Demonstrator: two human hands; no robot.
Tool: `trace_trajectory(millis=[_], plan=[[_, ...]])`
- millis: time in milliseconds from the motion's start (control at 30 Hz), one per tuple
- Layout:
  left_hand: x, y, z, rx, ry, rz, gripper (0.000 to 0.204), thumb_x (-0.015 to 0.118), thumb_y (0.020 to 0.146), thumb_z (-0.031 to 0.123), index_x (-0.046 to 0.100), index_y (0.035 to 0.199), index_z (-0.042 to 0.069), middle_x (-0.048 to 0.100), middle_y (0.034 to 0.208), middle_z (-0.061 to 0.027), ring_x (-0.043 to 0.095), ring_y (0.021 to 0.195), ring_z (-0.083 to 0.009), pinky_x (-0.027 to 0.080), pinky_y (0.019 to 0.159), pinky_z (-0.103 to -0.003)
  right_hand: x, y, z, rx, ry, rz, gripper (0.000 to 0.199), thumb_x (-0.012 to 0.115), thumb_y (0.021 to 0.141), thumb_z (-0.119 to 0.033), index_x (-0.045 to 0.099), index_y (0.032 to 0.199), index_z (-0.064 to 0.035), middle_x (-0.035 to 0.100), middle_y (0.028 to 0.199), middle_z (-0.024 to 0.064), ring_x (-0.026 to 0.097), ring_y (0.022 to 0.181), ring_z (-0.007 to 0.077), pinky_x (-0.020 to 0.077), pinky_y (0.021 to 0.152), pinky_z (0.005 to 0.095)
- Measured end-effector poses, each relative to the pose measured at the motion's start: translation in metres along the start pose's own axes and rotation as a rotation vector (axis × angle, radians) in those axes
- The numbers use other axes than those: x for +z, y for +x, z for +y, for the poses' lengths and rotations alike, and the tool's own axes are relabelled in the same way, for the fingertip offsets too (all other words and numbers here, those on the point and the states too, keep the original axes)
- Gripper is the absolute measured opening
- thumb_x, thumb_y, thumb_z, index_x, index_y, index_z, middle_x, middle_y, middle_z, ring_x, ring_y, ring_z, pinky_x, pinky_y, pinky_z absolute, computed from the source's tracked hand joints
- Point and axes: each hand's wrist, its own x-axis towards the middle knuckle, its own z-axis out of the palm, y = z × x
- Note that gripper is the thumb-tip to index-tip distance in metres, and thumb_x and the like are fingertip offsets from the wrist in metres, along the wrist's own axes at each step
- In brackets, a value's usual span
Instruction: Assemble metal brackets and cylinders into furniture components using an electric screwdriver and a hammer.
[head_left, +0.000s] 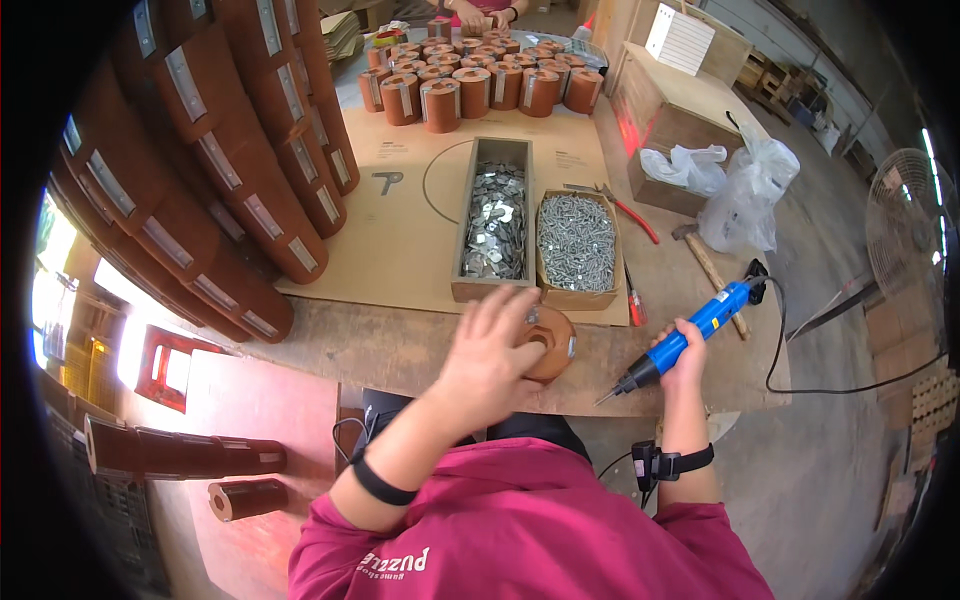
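Note:
A short reddish-brown cylinder (pixel 562 338) with a hole in its end stands at the near edge of the bench. My left hand (pixel 485 350) is closed over its left side, the thumb across the end face and the fingers toward the far rim. A small metal piece shows by the fingertips, too small to make out. My right hand (pixel 685 352) grips a blue electric screwdriver (pixel 708 318), its bit pointing down and left, apart from the cylinder. Just beyond my left hand are a wooden box of flat metal plates (pixel 497 225) and a cardboard box of screws (pixel 577 245).
Stacked brown cylinders (pixel 240 180) rise at the left. Many more single cylinders (pixel 440 105) stand at the back, near another person's hands (pixel 480 18). Red-handled pliers (pixel 636 218), a red screwdriver (pixel 636 305), a hammer (pixel 715 265) and plastic bags (pixel 750 195) lie right. A cord (pixel 790 375) trails off the bench.

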Motion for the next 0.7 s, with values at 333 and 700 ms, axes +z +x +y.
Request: trace_trajectory(millis=[333,700], plan=[[0.011,-0.015,0.006,-0.287,-0.123,0.14,0.042,0.079,0.054,0.018,0.052,0.083,0.003,0.042,0.119,-0.0217,0.055,0.091,-0.0379,0.05,0.074,-0.039,-0.009,0.01,0.005,0.064,-0.062,-0.032,0.018,0.061,0.072,-0.015,0.05,0.084,-0.0058,0.051,0.069,0.006,0.052,0.059,0.019,0.0461,0.055,0.0346],[0.034,0.02,0.0,-0.085,-0.363,0.074,0.039,0.08,0.052,0.018,0.054,0.077,0.004,0.043,0.12,-0.0205,0.055,0.092,-0.0364,0.049,0.074,-0.038,-0.012,0.009,0.005,0.066,-0.047,-0.019,0.021,0.061,0.073,-0.016,0.05,0.088,-0.0063,0.05,0.069,0.0059,0.051,0.058,0.0186,0.0459,0.055,0.0341]])
